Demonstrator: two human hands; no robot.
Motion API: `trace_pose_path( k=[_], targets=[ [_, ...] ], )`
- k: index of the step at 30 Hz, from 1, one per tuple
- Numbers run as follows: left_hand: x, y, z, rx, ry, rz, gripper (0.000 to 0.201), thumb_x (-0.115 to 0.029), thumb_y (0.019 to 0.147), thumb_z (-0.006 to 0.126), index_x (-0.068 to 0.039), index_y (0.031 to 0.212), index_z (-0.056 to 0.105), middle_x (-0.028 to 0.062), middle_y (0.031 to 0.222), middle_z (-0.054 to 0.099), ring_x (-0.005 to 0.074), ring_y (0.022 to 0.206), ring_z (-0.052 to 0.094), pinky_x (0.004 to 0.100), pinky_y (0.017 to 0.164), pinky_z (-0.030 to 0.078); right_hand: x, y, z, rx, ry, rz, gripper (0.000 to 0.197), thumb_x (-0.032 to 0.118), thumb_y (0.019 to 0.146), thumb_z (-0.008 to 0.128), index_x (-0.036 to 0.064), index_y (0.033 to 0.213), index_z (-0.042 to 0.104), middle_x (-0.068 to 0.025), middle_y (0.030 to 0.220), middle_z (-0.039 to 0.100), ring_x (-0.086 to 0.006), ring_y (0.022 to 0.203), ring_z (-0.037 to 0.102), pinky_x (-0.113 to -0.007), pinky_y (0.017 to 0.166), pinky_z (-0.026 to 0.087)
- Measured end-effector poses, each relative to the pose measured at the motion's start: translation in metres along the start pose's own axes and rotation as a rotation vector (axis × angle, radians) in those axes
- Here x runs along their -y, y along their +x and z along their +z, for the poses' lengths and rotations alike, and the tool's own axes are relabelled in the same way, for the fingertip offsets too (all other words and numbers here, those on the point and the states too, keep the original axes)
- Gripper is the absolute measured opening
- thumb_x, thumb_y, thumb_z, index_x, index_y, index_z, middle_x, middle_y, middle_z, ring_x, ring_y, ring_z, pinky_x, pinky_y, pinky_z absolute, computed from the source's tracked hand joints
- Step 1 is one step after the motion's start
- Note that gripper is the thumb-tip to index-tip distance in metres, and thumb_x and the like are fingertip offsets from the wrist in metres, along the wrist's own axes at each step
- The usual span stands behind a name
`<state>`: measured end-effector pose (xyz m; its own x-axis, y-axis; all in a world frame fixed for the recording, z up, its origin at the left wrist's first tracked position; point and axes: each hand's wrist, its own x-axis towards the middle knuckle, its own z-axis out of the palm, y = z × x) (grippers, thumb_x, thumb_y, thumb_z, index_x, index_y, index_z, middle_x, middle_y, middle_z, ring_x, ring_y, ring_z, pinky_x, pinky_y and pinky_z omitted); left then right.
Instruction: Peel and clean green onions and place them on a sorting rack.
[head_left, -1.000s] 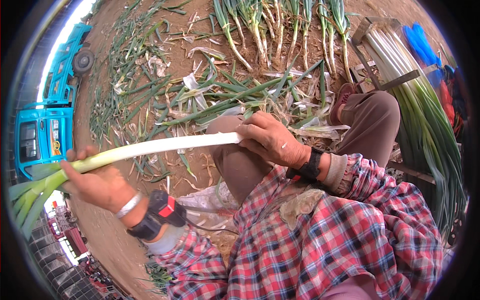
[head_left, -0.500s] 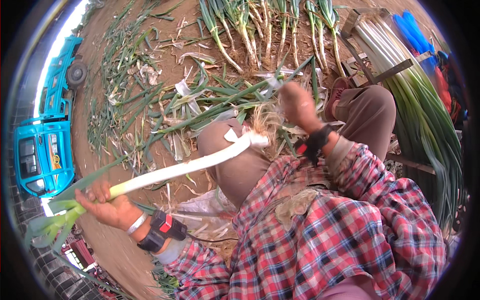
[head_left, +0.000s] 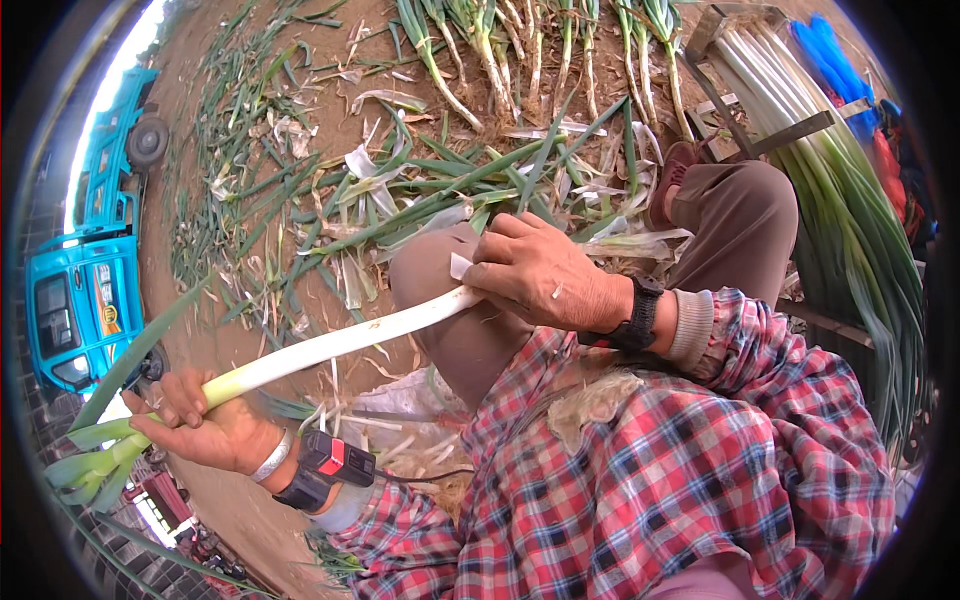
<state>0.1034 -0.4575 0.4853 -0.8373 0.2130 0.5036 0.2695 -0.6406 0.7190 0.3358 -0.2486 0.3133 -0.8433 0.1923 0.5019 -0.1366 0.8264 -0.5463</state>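
A long green onion (head_left: 340, 343) slants across in front of me, its white shank over my knee. My left hand (head_left: 222, 428) is closed around its pale green neck, with the green leaves spreading out past the fingers at lower left. At the other end, my right hand (head_left: 550, 275) is closed over the root end, and the fingers hide the roots. A small white flap of skin (head_left: 460, 266) sticks up from the shank beside the right fingers.
Stripped leaves and skins (head_left: 400, 210) litter the soil ahead. Unpeeled green onions (head_left: 490, 70) lie in a row at the far side. A metal rack (head_left: 795, 135) at right holds a bundle of cleaned green onions (head_left: 850, 220). A blue truck (head_left: 88, 310) stands at left.
My right hand has come down and left from above the root end and closed over it. The left hand keeps its hold on the green onion, shifting only slightly.
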Motion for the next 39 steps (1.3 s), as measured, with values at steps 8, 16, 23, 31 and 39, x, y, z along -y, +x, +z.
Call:
trace_pose_path(
  k=[8,16,23,31,39],
  targets=[
    [0.002,0.001,0.009,0.151,-0.206,-0.055,0.039,-0.03,0.099,0.05,-0.001,0.124,0.05,-0.0042,0.063,0.037,0.0041,0.047,0.032,0.0185,0.043,0.028,-0.008,0.006,0.01,0.08,-0.019,-0.02,0.008,0.016,0.078,0.058,0.0082,0.08,0.055,-0.007,0.085,0.054,-0.0251,0.084,0.054,-0.036,0.074,0.045],
    [-0.001,-0.001,0.015,0.31,-0.376,-0.157,0.033,-0.034,0.095,0.056,-0.001,0.1,0.053,-0.0032,0.062,0.04,0.004,0.042,0.032,0.0193,0.037,0.028,-0.044,-0.023,-0.004,-0.145,0.282,0.481,0.021,0.022,0.089,0.06,0.0021,0.094,0.062,-0.0158,0.081,0.056,-0.0333,0.081,0.058,-0.04,0.073,0.045],
    [-0.006,-0.001,0.008,0.321,-0.406,-0.155,0.033,-0.031,0.094,0.06,0.0,0.104,0.051,-0.0028,0.063,0.04,0.0046,0.046,0.035,0.0187,0.039,0.028,-0.034,-0.02,0.021,-0.024,0.248,0.508,0.015,0.017,0.084,0.06,0.003,0.088,0.063,-0.0169,0.076,0.058,-0.0357,0.074,0.06,-0.043,0.066,0.047],
    [-0.008,0.014,-0.031,-0.056,0.082,-0.052,0.051,-0.053,0.098,0.035,-0.003,0.106,0.046,0.0058,0.081,0.047,0.0165,0.062,0.043,0.0323,0.059,0.044,-0.089,-0.059,-0.008,-0.275,0.003,0.65,0.036,0.017,0.08,0.068,0.0063,0.113,0.059,-0.018,0.111,0.057,-0.0354,0.105,0.054,-0.043,0.091,0.044],
    [-0.017,0.024,-0.051,0.03,-0.06,-0.132,0.035,-0.037,0.099,0.042,-0.003,0.1,0.045,0.0102,0.09,0.05,0.0241,0.076,0.05,0.0401,0.071,0.046,-0.022,0.021,-0.001,-0.153,0.069,0.127,0.043,0.015,0.073,0.072,0.0138,0.114,0.059,-0.0102,0.116,0.056,-0.0298,0.105,0.052,-0.04,0.089,0.041]
  ],
)
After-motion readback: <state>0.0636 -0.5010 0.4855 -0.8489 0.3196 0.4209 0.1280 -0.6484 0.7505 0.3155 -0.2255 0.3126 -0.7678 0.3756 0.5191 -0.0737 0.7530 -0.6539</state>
